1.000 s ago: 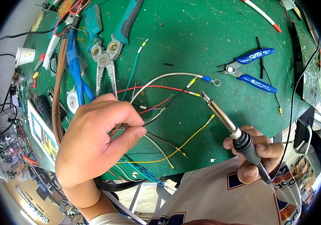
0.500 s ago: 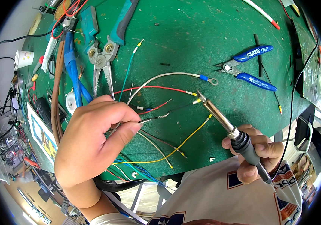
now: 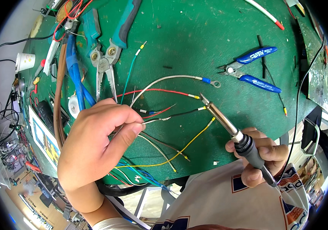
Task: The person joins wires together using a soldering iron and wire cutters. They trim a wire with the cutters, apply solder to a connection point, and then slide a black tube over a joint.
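held wire (image 3: 165, 118): end hid in L hand (image 3: 98, 142) | teal pliers (image 3: 103, 66), white tube (image 3: 264, 12): cut @ top

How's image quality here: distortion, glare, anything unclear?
Head view: corners black, edges of the green table bowed; head view: a highlight along the soldering iron, left hand fairly crisp; head view: far-left clutter too small to make out.

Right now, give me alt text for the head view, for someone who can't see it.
A person's right hand holds a soldering iron near a partly black wire pinched in the left hand. Coloured wires, teal-handled pliers and blue-handled cutters lie on the green table.
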Demonstrator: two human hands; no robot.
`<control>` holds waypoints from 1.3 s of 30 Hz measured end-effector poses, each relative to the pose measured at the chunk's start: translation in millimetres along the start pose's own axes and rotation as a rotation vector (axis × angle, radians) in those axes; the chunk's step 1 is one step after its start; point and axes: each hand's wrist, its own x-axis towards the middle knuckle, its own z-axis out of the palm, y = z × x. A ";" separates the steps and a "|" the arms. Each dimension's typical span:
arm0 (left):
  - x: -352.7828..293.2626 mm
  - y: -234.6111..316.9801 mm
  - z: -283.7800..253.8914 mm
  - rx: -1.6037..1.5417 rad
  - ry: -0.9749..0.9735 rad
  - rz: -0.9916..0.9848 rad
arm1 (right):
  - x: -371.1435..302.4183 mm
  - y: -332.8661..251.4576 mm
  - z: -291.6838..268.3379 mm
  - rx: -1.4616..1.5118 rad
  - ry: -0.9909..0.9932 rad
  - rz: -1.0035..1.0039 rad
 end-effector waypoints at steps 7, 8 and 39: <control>-1.2 7.6 -6.8 -0.046 -0.030 -0.091 | 6.5 -1.0 5.0 0.107 0.001 -0.015; -0.5 6.8 -7.1 -0.055 -0.052 -0.092 | 9.9 -4.6 7.8 0.153 0.019 0.014; -4.2 -7.6 -2.1 -0.028 -0.021 -0.024 | 241.7 13.4 -276.1 -0.192 0.755 0.146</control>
